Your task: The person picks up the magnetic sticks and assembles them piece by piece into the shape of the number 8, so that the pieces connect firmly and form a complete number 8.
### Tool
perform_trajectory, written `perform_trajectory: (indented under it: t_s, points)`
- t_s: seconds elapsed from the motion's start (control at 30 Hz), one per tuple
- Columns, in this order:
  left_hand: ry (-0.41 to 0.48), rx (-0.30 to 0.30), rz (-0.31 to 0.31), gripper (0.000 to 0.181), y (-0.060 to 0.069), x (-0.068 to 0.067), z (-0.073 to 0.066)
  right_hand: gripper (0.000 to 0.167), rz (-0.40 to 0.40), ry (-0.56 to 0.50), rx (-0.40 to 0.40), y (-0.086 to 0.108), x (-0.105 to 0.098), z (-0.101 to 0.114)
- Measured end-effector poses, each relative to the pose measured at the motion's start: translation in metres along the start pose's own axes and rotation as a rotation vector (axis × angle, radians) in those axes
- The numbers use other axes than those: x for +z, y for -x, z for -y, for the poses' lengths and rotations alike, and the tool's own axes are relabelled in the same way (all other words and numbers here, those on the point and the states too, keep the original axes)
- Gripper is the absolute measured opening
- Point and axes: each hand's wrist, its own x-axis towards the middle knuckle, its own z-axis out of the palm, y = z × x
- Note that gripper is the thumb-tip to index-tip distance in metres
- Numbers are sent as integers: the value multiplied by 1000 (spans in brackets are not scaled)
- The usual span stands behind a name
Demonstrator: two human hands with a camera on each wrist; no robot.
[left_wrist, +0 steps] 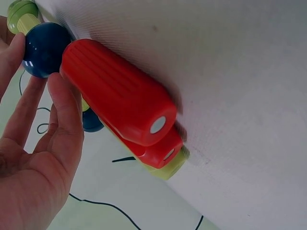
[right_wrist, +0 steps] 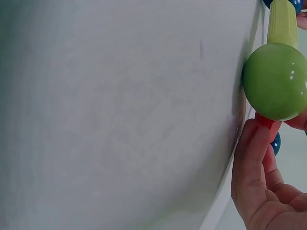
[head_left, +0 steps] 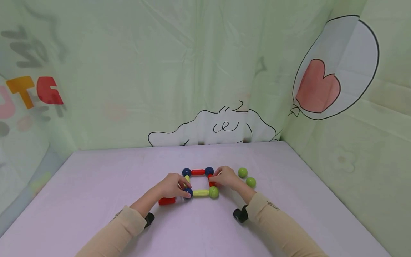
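A square frame of magnetic rods and balls lies on the table. My left hand (head_left: 171, 184) pinches the blue ball (left_wrist: 45, 50) at its near left corner. On the right side, my right hand (head_left: 226, 176) grips a red rod (head_left: 210, 182) between fingers and thumb. That rod meets a green ball (right_wrist: 274, 81) at the near right corner. A pale yellow rod (head_left: 201, 193) forms the near side, and another red rod (head_left: 197, 172) spans the far side between two blue balls, one of them the far left ball (head_left: 186, 172). The left yellow rod is partly hidden by my fingers.
Loose red rods, including the nearest rod (left_wrist: 115, 91), lie beside my left hand, with a yellow rod (left_wrist: 171, 167) behind them. Two loose green balls, a far ball (head_left: 242, 172) and a nearer ball (head_left: 250, 182), sit right of my right hand. A printed curtain (head_left: 128, 71) stands behind the table.
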Motion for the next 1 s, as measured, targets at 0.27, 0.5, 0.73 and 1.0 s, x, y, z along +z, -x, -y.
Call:
perform_trajectory:
  t_s: [0.27,0.5,0.73,1.0]
  points:
    - [0,13,-1,28,-2,1,2,24,-13,-2,-2,0,-1,0]
    - [-10,22,-26,32,-4,0,3,26,-22,-19,13,-1,-4,3]
    - [-9,4,-100,39,-1,-8,10,27,-18,-23,-17,0,-6,3]
    - [-62,-49,-190,23,10,-21,22,23,-13,-23,-112,9,-10,-5]
